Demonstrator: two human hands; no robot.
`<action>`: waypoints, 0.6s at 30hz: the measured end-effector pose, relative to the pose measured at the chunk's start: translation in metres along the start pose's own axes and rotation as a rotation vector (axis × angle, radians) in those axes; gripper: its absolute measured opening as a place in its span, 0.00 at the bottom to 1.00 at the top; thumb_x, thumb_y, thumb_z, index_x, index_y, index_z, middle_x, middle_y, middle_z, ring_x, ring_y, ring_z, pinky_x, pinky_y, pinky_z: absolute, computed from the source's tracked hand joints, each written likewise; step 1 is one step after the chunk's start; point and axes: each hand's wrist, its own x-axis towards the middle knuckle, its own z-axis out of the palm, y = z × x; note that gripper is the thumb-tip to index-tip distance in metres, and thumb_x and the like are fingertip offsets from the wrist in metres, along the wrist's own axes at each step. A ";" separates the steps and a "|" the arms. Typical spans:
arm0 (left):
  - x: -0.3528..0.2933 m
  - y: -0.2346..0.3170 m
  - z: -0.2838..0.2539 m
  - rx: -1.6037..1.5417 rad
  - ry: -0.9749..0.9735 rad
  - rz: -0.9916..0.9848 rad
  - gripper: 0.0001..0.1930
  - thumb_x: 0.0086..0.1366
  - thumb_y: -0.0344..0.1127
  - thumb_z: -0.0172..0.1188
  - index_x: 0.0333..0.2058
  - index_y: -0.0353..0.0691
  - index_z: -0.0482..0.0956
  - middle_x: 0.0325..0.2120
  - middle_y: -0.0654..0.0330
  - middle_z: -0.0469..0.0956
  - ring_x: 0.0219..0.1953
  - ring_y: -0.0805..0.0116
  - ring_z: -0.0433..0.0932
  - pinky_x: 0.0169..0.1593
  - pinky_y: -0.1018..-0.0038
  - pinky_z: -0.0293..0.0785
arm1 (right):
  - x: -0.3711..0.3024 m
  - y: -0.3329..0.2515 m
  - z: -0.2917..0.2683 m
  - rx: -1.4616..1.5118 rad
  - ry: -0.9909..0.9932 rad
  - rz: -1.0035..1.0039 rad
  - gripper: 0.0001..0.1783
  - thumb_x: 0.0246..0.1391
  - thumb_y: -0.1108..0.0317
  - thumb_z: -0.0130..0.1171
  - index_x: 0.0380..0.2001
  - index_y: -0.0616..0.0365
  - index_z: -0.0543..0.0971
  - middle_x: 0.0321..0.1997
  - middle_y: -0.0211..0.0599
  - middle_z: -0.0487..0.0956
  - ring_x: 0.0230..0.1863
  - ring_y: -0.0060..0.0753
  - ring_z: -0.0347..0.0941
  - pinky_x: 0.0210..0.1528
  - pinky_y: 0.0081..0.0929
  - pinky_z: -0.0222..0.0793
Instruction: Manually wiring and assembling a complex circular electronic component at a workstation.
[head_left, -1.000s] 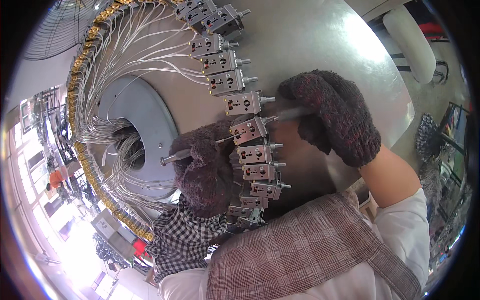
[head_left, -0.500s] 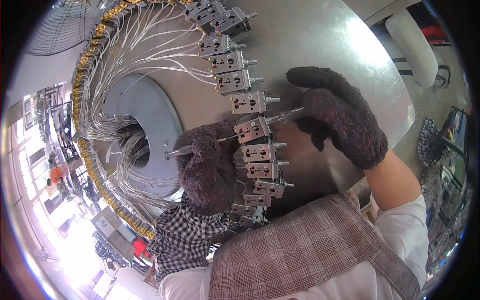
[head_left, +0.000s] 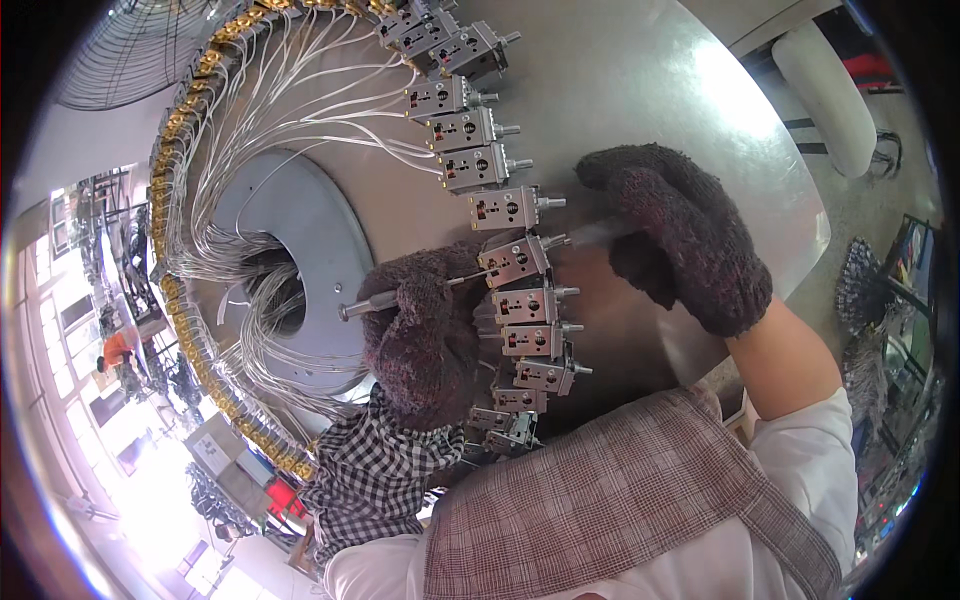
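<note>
My left hand [head_left: 420, 340], in a dark knitted glove, is closed round a slim screwdriver [head_left: 370, 304]. Its thin blade reaches the printed face of a small grey metal control box [head_left: 516, 260] with a shaft on its right side. The glove hides part of the handle, and it sits against the left of the row. To the right of that box, my gloved right hand [head_left: 690, 235] is curled round a thin metal tool [head_left: 597, 232], smeared by motion. The tool points at the box's shaft; whether they touch is unclear.
Similar metal boxes [head_left: 503, 208] line up in a curved row above and below. White wires [head_left: 330, 130] run from the upper ones to a ring of brass fittings [head_left: 165, 190]. A grey disc [head_left: 335, 230] with a central hole lies left on the metal table [head_left: 620, 60].
The tool in my right hand has turned blurry, and that hand's fingers have shifted slightly. My left hand keeps the screwdriver at the same box. The whole scene has slid slightly right.
</note>
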 end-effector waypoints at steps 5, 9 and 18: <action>0.002 0.002 0.006 -0.017 0.006 -0.002 0.11 0.65 0.36 0.49 0.41 0.36 0.73 0.39 0.50 0.75 0.45 0.54 0.74 0.49 0.57 0.72 | 0.001 0.017 0.004 0.095 0.018 -0.233 0.18 0.56 0.61 0.52 0.47 0.58 0.72 0.34 0.36 0.76 0.26 0.23 0.74 0.18 0.16 0.66; -0.003 -0.003 -0.011 0.032 0.058 0.038 0.12 0.63 0.36 0.52 0.39 0.32 0.72 0.44 0.42 0.71 0.46 0.45 0.72 0.44 0.51 0.76 | 0.000 0.010 0.005 0.068 0.040 -0.193 0.17 0.56 0.59 0.52 0.44 0.58 0.74 0.29 0.37 0.77 0.22 0.22 0.73 0.16 0.17 0.65; -0.001 0.008 0.017 -0.101 0.018 -0.079 0.13 0.63 0.38 0.53 0.41 0.35 0.71 0.41 0.48 0.74 0.46 0.55 0.73 0.52 0.57 0.69 | 0.000 0.007 0.002 -0.010 0.036 -0.076 0.19 0.55 0.52 0.52 0.40 0.57 0.76 0.19 0.35 0.75 0.15 0.21 0.70 0.13 0.16 0.62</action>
